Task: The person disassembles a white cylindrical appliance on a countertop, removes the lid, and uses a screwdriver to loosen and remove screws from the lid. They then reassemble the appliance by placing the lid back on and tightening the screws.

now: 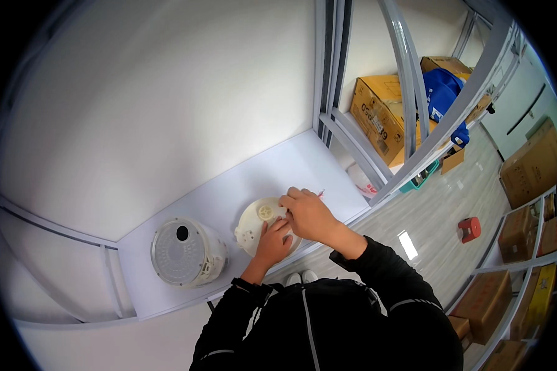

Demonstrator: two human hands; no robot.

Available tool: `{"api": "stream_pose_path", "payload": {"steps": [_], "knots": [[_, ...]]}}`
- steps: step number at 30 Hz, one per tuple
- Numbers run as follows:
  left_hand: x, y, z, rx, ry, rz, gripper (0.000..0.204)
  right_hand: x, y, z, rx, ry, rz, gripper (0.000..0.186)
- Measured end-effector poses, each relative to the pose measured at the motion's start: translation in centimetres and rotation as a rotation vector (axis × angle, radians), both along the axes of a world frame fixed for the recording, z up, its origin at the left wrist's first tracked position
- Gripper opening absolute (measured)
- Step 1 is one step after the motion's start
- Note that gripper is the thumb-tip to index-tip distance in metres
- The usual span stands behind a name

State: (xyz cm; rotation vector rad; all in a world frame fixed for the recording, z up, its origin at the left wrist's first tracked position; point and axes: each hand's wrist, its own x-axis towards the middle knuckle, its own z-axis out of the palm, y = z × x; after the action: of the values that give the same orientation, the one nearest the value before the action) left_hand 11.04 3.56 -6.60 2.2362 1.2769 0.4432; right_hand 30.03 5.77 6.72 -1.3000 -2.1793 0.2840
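Note:
A round cream plastic piece [249, 219] with a small raised round part [265, 213] and a few small holes lies on the white shelf-like table in front of me. My left hand [275, 242] rests on its near side, fingers stretched over the surface. Over its right side, my right hand [307, 213] is closed with fingertips pressed together; whatever they grip is hidden. Just beyond that hand shows a small red thing [321, 193], too small to name. To the left stands a white drum-shaped housing [178, 255], its speckled grey top bearing a dark round hole.
The table [278, 167] meets a white wall behind and a grey metal frame [353, 139] at right. Beyond the frame are a yellow-brown carton [377, 117], a blue bag [440, 93] and a teal bin [422, 178]. A red stool [470, 229] and shelves of cartons stand farther right.

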Motion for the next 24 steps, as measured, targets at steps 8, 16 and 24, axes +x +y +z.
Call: {"api": "stream_pose_path", "payload": {"steps": [8,16,24], "knots": [[-0.3,0.0,0.3,-0.010,-0.038,-0.014,0.051,0.0,-0.7,2.0,-0.250,0.012,-0.101,0.034],[-0.2,0.3,-0.2,-0.015,-0.039,-0.020,0.050,0.5,0.1,0.7,-0.025,0.194,0.232,0.030],[-0.6,0.2,-0.8,0.007,-0.023,-0.023,0.051,-0.7,0.7,2.6,-0.308,-0.159,-0.150,0.029]]}}
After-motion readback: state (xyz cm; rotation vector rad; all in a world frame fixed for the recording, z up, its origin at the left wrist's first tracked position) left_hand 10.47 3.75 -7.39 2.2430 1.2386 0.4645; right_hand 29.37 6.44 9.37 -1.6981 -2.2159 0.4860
